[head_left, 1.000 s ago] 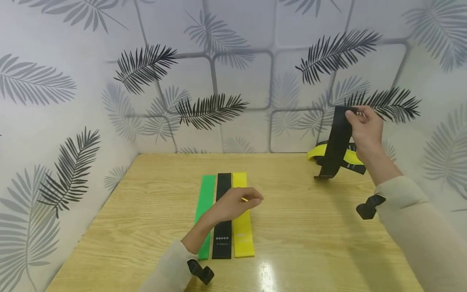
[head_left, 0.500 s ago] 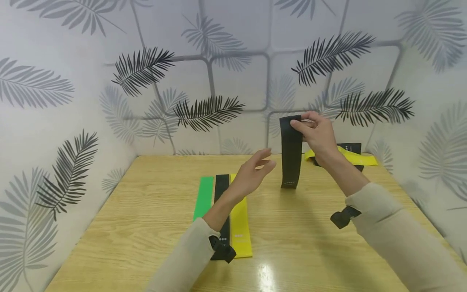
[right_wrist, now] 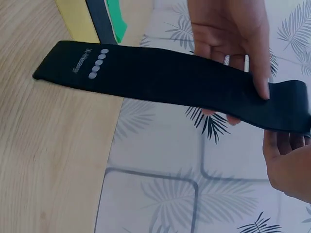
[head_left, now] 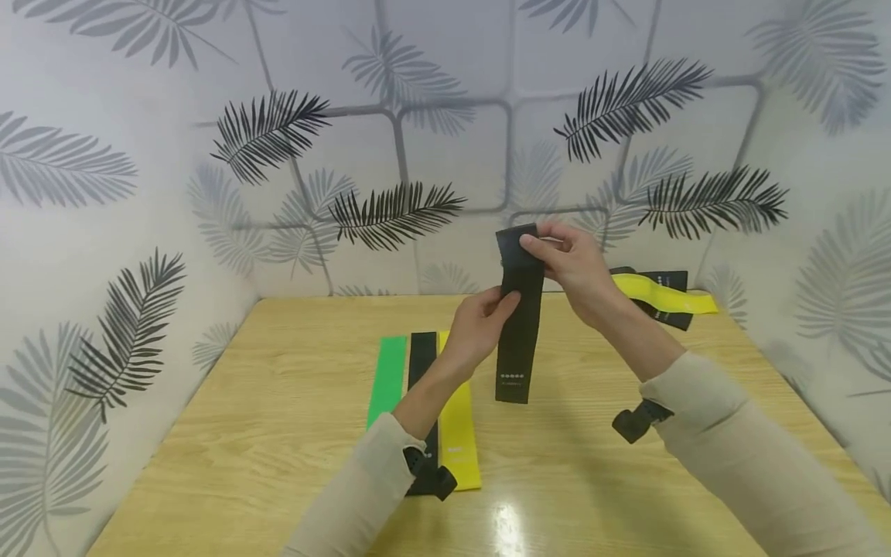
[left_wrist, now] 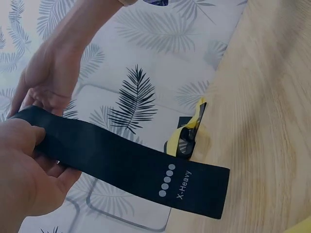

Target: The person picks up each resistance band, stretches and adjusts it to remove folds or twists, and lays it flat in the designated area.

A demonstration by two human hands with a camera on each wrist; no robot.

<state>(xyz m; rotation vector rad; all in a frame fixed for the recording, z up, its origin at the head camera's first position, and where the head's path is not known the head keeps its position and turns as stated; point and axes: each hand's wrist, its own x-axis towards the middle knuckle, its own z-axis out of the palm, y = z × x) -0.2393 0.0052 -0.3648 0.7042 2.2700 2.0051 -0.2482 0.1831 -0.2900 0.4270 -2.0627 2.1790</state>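
A black resistance band (head_left: 518, 340), printed "X-Heavy" with a row of pale dots (left_wrist: 167, 179), hangs upright above the table. My right hand (head_left: 581, 271) pinches its upper end between thumb and fingers. A little lower, my left hand (head_left: 476, 329) grips the same band, thumb in front and fingers behind, as the right wrist view shows. Below and left of it, a green band (head_left: 388, 375), another black band (head_left: 422, 356) and a yellow band (head_left: 459, 433) lie flat side by side, partly covered by my left arm.
At the back right of the wooden table (head_left: 244, 433), a yellow band (head_left: 668, 297) lies loosely across black bands (head_left: 675, 319). Patterned walls (head_left: 459, 155) stand behind the table and at its sides.
My right hand has carried the black band leftward from above the back-right pile to the middle. My left hand has risen to the right and now grips the band too.
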